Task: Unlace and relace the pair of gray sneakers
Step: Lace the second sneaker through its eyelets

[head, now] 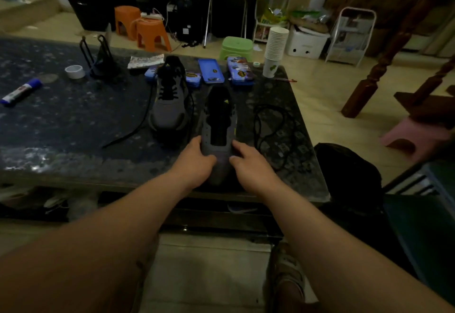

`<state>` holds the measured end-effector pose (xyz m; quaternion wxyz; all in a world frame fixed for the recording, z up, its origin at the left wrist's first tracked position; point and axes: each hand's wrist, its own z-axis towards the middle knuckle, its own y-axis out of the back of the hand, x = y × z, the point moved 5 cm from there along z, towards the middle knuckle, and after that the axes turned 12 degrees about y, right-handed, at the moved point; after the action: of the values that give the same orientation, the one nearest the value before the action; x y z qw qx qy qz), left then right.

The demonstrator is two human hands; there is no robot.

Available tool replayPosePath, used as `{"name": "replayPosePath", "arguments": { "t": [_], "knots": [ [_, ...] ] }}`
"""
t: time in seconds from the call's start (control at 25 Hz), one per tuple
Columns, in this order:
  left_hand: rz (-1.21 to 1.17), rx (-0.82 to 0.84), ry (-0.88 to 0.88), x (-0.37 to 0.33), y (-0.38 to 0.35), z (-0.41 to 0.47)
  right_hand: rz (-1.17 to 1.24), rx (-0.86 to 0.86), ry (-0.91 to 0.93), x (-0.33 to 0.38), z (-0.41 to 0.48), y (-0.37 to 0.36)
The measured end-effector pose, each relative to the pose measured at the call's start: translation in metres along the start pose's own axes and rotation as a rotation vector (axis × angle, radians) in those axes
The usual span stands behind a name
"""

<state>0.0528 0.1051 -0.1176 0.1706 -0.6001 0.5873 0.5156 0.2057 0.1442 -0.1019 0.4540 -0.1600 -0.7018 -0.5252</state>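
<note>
Both hands gripped the toe of the unlaced sneaker (218, 125), which lay on the dark speckled worktop (73, 120) with its toe toward the person, close to the near edge. The left hand (194, 160) clasped the toe from the 9 o'clock side, thumb laid across the top. The right hand (251, 165) clasped it from the 3 o'clock side, its thumb also on top and its fingers reaching along the shoe's flank. The eyelets of this shoe stood bare, and the black tongue showed through the open throat.

At 10 o'clock from it, just beside, stood the laced sneaker (170, 106), toe also toward the person, one black lace end (130, 128) trailing off toward 8 o'clock. At 3 o'clock from the held shoe a loose lace (273, 125) lay in slack loops on the worktop.

Past the shoes, at 12 o'clock, blue tins (211, 71) sat in a row, with a stack of paper cups (275, 46) at 1 o'clock. Far off at 9 to 10 o'clock lay a glue stick (21, 91), a tape roll (74, 71) and a black stand (103, 61).
</note>
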Motion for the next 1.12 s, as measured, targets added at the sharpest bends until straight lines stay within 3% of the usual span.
{"name": "replayPosePath", "arguments": {
  "t": [0.16, 0.24, 0.32, 0.4, 0.6, 0.68, 0.8, 1.0, 1.12],
  "knots": [
    [0.177, -0.260, -0.136, -0.032, 0.022, -0.029, -0.204, -0.175, -0.129, -0.030, -0.008, 0.078],
    [0.151, -0.283, -0.278, -0.050, 0.013, -0.043, -0.323, -0.055, -0.227, -0.047, -0.015, 0.095],
    [0.165, -0.197, -0.367, -0.058, -0.008, -0.043, -0.460, 0.152, -0.260, -0.057, -0.017, 0.077],
    [0.223, -0.125, -0.400, -0.062, -0.024, -0.032, -0.539, 0.203, -0.215, -0.061, -0.008, 0.061],
    [0.237, 0.110, -0.219, -0.057, -0.047, -0.014, -0.408, 0.111, -0.158, -0.066, 0.001, 0.070],
    [0.275, 0.175, -0.180, -0.053, -0.061, -0.014, -0.501, 0.107, -0.133, -0.066, -0.003, 0.066],
    [0.266, 0.181, -0.147, -0.054, -0.070, -0.009, -0.584, 0.098, -0.093, -0.064, -0.002, 0.055],
    [0.176, 0.215, -0.045, -0.048, -0.070, -0.007, -0.212, -0.069, -0.149, -0.072, -0.009, 0.081],
    [0.156, 0.169, -0.070, -0.052, -0.070, -0.008, -0.331, -0.077, -0.097, -0.068, -0.007, 0.079]
  ]
}}
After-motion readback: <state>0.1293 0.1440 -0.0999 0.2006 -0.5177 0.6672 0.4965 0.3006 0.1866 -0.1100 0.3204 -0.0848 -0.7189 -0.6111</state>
